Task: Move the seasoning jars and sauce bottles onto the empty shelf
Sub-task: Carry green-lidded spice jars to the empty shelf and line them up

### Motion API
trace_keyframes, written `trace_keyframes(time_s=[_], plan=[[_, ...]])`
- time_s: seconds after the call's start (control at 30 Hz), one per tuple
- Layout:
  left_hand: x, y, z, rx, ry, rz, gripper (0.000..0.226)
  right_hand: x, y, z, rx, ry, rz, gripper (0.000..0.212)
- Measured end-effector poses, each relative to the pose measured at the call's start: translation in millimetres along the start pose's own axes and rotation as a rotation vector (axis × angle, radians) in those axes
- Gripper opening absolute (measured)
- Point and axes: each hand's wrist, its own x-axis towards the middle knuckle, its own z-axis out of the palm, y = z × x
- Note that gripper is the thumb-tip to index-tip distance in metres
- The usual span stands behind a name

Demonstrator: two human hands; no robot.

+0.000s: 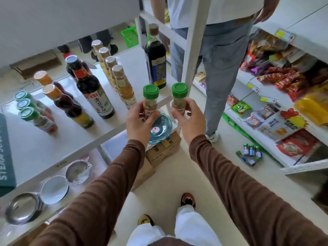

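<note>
Each hand grasps a green-capped jar: left hand [140,119] one jar [150,102], right hand [190,119] another [178,100]. Next, probably, set both upright on the shelf [32,144] among the bottles [94,89].

Left hand [139,119], right hand [189,119] each grip green-capped jar [150,102].

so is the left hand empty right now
No, the left hand grips a green-capped seasoning jar, as does the right hand.

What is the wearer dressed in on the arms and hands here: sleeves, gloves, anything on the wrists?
Both arms are in long brown sleeves of a soft-looking fabric, ending at the wrists. The left hand and right hand are bare: no gloves, and no watch or rings visible.
</note>
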Motion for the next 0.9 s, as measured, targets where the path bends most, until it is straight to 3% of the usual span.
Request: trace_keyframes(time_s=[0.9], plan=[[4.7, 64.8, 141.9, -0.021, -0.114, 0.036, 0.037, 58.1, 53.4, -139.6, 0.058, 0.131, 0.029, 0.042]])
